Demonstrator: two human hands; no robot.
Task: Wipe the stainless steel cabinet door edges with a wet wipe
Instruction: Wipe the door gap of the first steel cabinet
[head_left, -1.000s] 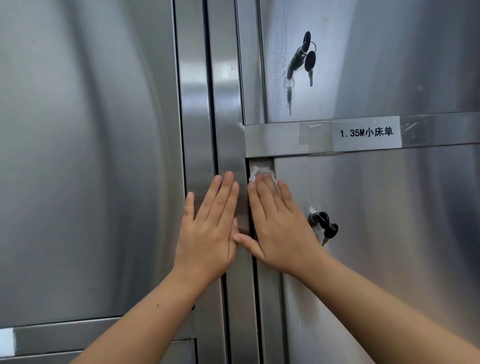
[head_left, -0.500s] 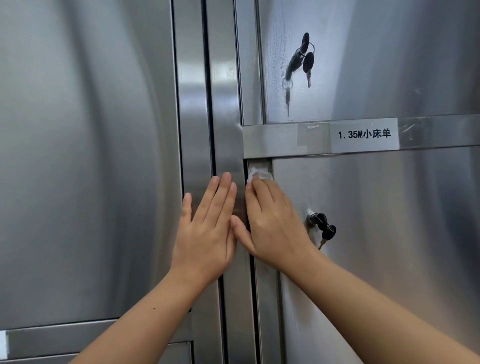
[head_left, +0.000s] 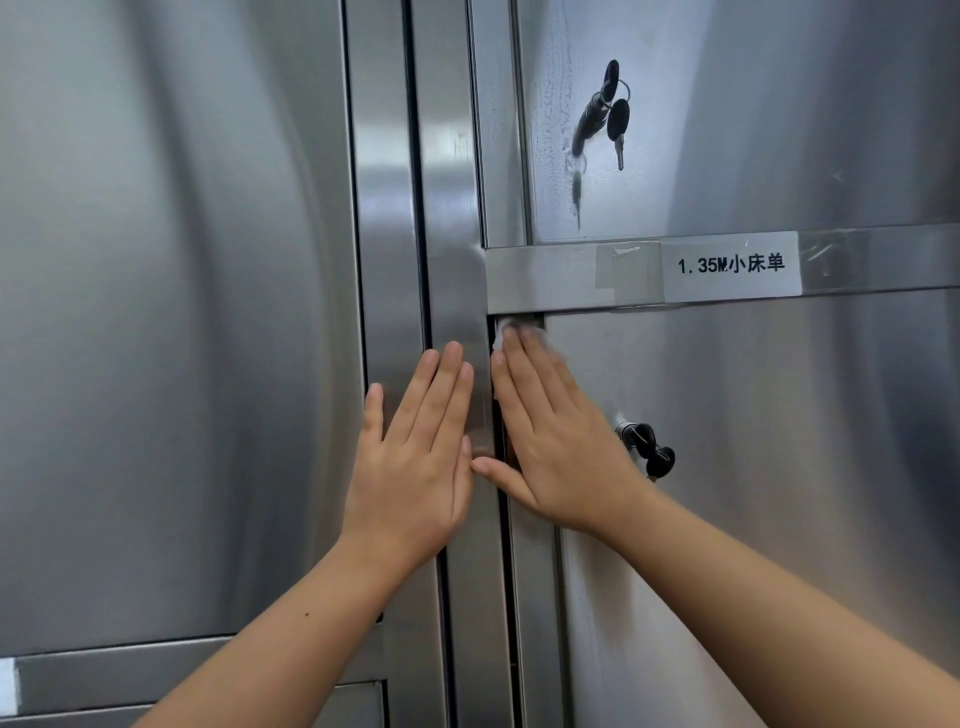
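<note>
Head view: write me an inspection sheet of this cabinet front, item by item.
Surface: steel; streaks on the upper right door.
Job's things: wet wipe at the top left corner of the lower right door.
Clutter: nothing seen.
Hands: left hand flat across the left door edge and centre post; right hand presses the wipe, fingers straight.
Cables: nothing seen.
Surroundings: upper keys and lower keys in locks; label taped on crossbar.
</note>
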